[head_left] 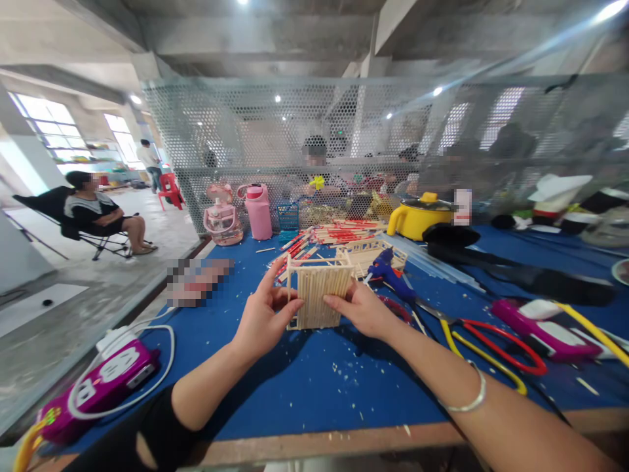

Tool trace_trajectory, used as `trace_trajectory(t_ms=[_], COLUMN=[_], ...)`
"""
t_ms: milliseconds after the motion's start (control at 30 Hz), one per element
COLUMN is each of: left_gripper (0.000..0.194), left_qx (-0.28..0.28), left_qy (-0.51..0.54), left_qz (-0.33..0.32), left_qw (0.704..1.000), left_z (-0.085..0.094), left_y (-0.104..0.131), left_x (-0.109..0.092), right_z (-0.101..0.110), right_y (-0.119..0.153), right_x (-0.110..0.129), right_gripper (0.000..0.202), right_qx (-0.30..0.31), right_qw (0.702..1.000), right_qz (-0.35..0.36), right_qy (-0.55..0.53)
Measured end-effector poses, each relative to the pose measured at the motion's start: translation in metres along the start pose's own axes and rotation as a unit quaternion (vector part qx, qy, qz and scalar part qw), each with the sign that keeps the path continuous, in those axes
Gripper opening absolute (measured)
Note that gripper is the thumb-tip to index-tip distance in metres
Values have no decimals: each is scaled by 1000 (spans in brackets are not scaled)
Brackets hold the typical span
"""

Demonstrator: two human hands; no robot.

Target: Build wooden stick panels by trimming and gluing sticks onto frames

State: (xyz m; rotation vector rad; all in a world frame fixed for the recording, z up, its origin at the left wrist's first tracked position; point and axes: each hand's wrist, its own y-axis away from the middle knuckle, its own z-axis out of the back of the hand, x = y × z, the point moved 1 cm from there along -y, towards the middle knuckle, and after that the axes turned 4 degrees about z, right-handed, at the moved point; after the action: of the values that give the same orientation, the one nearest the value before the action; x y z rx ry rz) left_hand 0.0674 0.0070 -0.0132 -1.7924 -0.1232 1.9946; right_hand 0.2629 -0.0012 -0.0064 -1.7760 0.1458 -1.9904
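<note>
Both hands hold a small box-like frame (322,298) built of thin wooden sticks, upright just over the blue table. Its near face is a panel of sticks side by side, with an open gap at its left. My left hand (265,311) grips the left edge, thumb on the front. My right hand (366,307) grips the right edge, its thumb pressed on the panel; the other fingers are partly hidden behind it. Beyond my right hand lies a blue glue gun (390,270). Behind it sits a low, railed stick structure (368,255).
Loose sticks with red wrappers (339,231) lie behind. Red-handled scissors (506,344) and yellow-handled pliers (457,341) are at right. Purple power strips (113,373) flank both sides. A yellow pot (422,219) and pink bottle (258,213) stand before a perforated screen (255,131).
</note>
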Motion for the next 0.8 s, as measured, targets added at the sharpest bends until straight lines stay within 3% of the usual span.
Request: trace_trajectory(t_ms=[167,233,367,433,467,567,633,700,800], left_gripper=[79,79,80,80,80,80,79,79,77], left_qx=[8,11,6,3,1,1,4,6,5], left_qy=[-2,3,8,7,5,-5,-8,-9,-11], left_qz=[14,17,22,24,25,24,24,24,24], left_qw=[1000,1000,1000,1000,1000,1000,1000,1000,1000], left_z=[2,2,2,2,2,2,2,2,2], left_y=[0,0,-1,-1,-2,-2,-3,-3,-2], left_x=[1,1,2,3,3,5,5,4,3], right_z=[-2,2,31,53,65,94,109,120,129], right_y=[1,2,0,-2,-2,-1,2,5,5], right_x=[-1,0,13,26,32,41,36,24,7], right_gripper=[41,40,47,51,50,42,29,30,31], right_qx=[6,-20,-169,-248,-258,-162,-115,-96,-50], right_qw=[1000,999,971,936,914,815,762,745,744], right_qz=[-3,5,5,9,-2,-121,-185,-215,-228], right_qy=[3,49,171,249,312,542,610,624,626])
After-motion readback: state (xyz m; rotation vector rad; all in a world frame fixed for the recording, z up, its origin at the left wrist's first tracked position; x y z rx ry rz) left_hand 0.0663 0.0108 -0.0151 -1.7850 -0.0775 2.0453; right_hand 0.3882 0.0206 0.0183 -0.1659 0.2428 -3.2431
